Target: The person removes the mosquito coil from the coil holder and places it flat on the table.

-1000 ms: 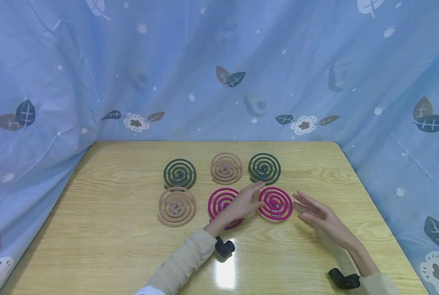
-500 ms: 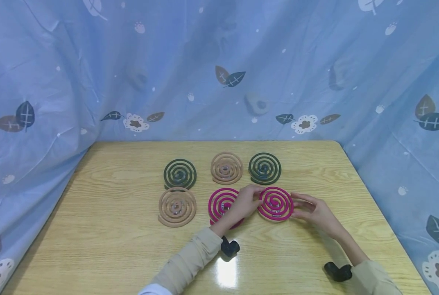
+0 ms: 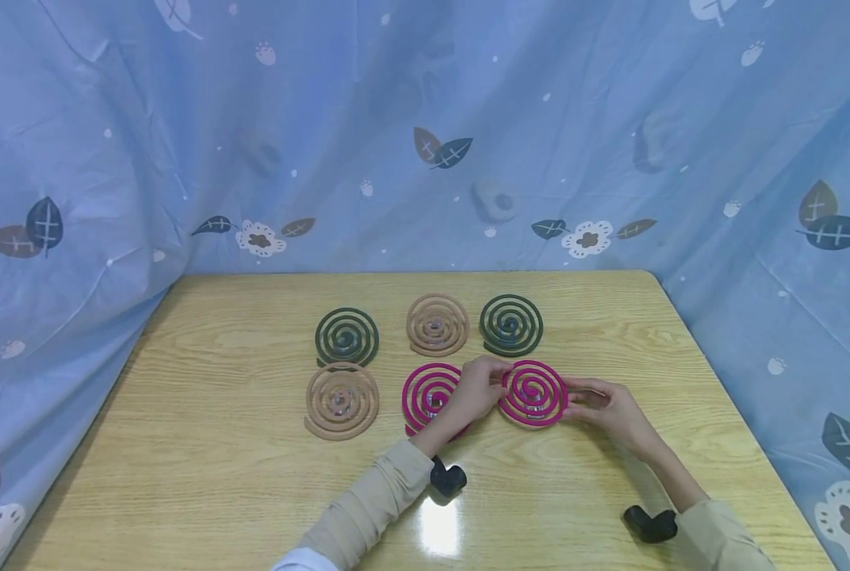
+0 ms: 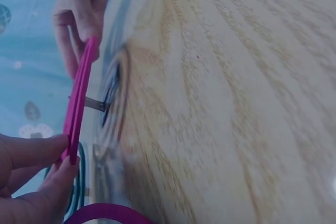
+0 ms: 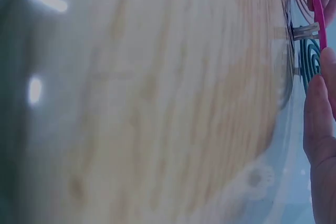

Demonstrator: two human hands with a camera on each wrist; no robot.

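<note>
A magenta mosquito coil (image 3: 531, 388) stands flat over the table at the front right. My left hand (image 3: 473, 390) pinches its left rim between thumb and fingers, while the right hand (image 3: 614, 412) pinches the opposite rim. Seen edge-on in the left wrist view, the coil (image 4: 79, 103) is raised on a small metal stand (image 4: 96, 103). The right wrist view has that stand (image 5: 306, 31) just beneath the coil, near the right fingertips. My left hand and wrist partly cover a second magenta coil (image 3: 435, 396).
Behind are a dark green coil (image 3: 511, 325), a pale brown coil (image 3: 436, 325) and another dark green coil (image 3: 346, 339). A pale brown coil (image 3: 342, 400) lies front left, overlapping the green one's edge. A blue patterned curtain (image 3: 368, 119) borders the wooden table (image 3: 182, 476).
Both hands have closed in on the front-right magenta coil. The right hand came leftward from beside it to its rim, and the left fingers lowered and curled onto the left rim.
</note>
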